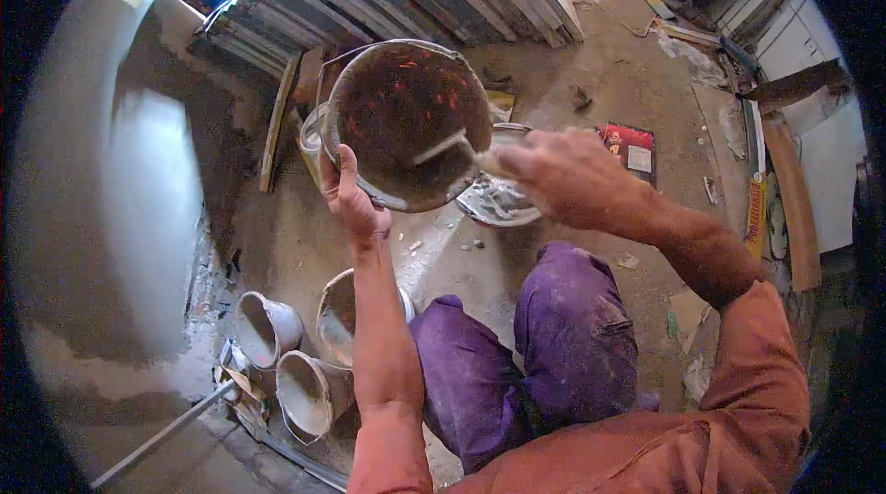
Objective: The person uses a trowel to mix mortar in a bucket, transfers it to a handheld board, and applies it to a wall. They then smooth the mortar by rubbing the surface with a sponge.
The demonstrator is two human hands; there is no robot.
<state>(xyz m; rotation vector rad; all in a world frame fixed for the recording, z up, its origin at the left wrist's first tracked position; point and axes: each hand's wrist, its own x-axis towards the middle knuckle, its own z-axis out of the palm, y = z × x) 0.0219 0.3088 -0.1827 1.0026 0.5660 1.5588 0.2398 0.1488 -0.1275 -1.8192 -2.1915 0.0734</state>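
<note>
Brown-stained bucket (392, 107) tilts in the left hand (355, 203), thumb spread, fingers partly hidden; the right hand (572, 176), fingers curled, grips a scraper (441, 147) inside it, edge best pressed flat.

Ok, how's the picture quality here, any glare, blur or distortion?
Head view: blown-out glare at upper left; a bright patch on the left wall; right hand looks motion-blurred, left hand sharper; fisheye curving, black corners; grain in dark areas.

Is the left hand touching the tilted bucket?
Touching. The head view shows the left hand gripping the tilted bucket at its lower-left edge, thumb against the rim.
</note>
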